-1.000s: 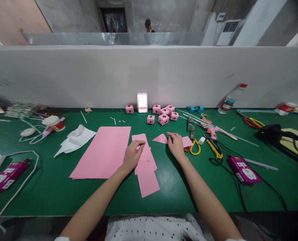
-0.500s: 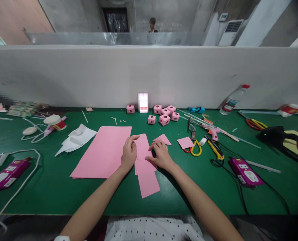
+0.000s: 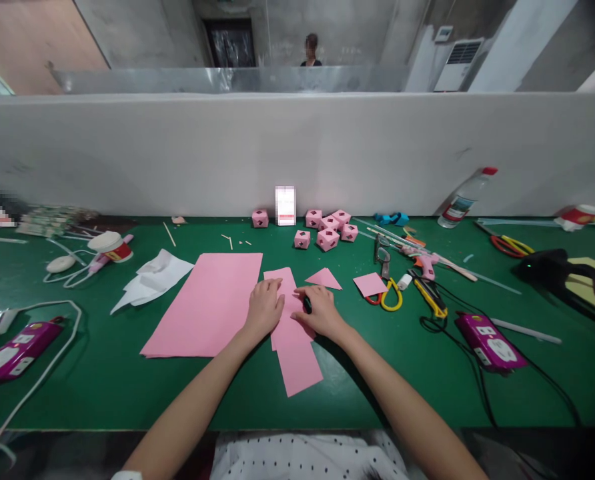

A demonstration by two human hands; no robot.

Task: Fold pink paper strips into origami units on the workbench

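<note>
My left hand [image 3: 265, 307] lies palm down on overlapping strips of pink paper [image 3: 297, 363], fingers stretched out together. At the strips' right side, my right hand [image 3: 323, 313] curls its fingers round a small black object [image 3: 307, 305]; most of it is hidden, so its kind does not show. Left of the hands is a stack of large pink sheets [image 3: 212, 300]. A pink paper triangle [image 3: 323, 277] sits just beyond my right hand, and a small pink square [image 3: 370, 285] rests further right, partly over scissors [image 3: 391, 297] with red and yellow handles.
Several pink paper cubes [image 3: 328, 239] stand at the back near a propped phone [image 3: 285, 205]. To the right are a pink glue gun [image 3: 427, 264], a yellow cutter [image 3: 435, 300], a leaning bottle [image 3: 462, 203] and a purple power strip [image 3: 490, 341]. Crumpled white paper [image 3: 152, 277] lies left.
My left hand has turned from its edge to palm down and come onto the strips. The front strip has shifted slightly right. My right hand has barely moved.
</note>
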